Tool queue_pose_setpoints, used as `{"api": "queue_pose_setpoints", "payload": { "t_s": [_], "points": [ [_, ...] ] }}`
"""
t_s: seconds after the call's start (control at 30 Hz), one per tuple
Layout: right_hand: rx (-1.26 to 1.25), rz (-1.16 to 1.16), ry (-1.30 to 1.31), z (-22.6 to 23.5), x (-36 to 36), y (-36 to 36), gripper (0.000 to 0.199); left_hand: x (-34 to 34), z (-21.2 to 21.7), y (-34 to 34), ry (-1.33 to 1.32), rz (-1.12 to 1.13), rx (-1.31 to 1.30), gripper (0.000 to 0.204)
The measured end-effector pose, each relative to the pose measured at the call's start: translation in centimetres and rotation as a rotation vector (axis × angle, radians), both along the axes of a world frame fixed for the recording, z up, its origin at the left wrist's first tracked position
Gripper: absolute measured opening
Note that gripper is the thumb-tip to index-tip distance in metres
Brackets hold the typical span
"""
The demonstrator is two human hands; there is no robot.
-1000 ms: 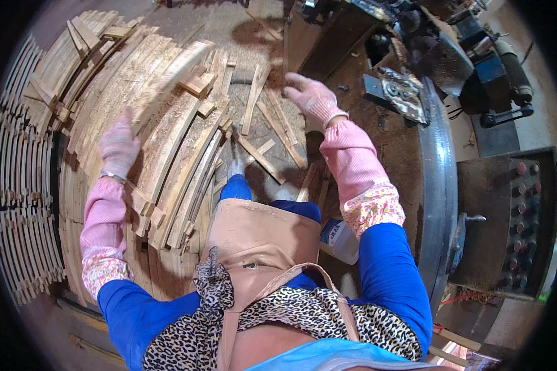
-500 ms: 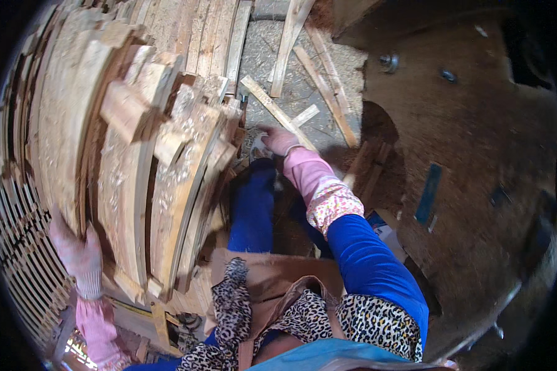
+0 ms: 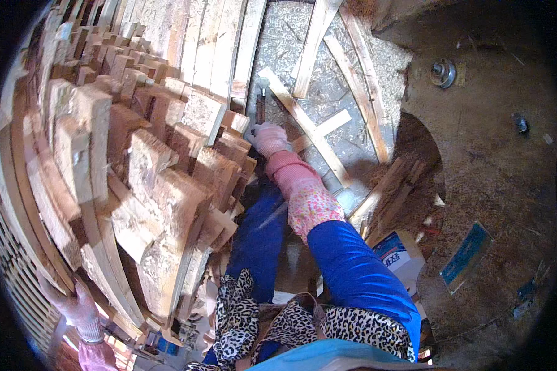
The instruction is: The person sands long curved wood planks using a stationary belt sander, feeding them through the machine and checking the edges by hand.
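My right hand, in a pale glove with a pink floral sleeve, reaches down to the floor beside the stack of curved wooden pieces. Its fingers are curled around a dark narrow tool handle that sticks out beyond the glove. A long pale wooden strip lies on the sawdust just right of that hand. My left hand, also gloved, rests flat with fingers apart against the lower left edge of the stack's curved slats.
More wooden strips lie crossed on the sawdust floor at the top. A large round rusty metal plate with a bolt fills the right side. Short sticks and a small box lie near my knee.
My head has dipped toward the floor, so the stack looks larger. My right hand has gone down from the strips to the base of the stack. My left hand has slid to the stack's lower edge.
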State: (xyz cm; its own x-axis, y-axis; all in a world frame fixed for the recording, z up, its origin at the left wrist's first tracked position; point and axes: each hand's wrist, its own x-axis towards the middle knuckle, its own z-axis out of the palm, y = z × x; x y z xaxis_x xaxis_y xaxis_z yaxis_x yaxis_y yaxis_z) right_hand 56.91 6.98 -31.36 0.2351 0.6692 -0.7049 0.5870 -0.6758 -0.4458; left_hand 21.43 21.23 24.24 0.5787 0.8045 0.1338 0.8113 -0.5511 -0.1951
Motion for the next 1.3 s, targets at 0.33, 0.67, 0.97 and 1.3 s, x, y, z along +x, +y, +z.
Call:
{"api": "queue_pose_setpoints", "payload": {
  "t_s": [0.33, 0.67, 0.97, 1.3],
  "points": [
    [0.498, -0.938, -0.113, 13.9, -0.5, -6.7, 0.020, 1.3, -0.8, -0.3, -0.023, 0.012, -0.075, 0.090],
    [1.687, -0.404, -0.256, 65.7, 7.6, -13.2, 0.028, 4.3, -0.7, 0.1, 0.133, -0.012, -0.145, 0.106],
    [1.826, -0.780, -0.263, 93.8, 33.5, -16.4, 0.022, 6.3, -1.2, 0.8, 0.114, 0.044, -0.223, 0.104],
    [1.636, -0.892, -0.724, 84.8, 35.2, -15.0, 0.035, 3.5, -1.1, 0.1, -0.109, -0.171, -0.102, 0.077]
  ]
}}
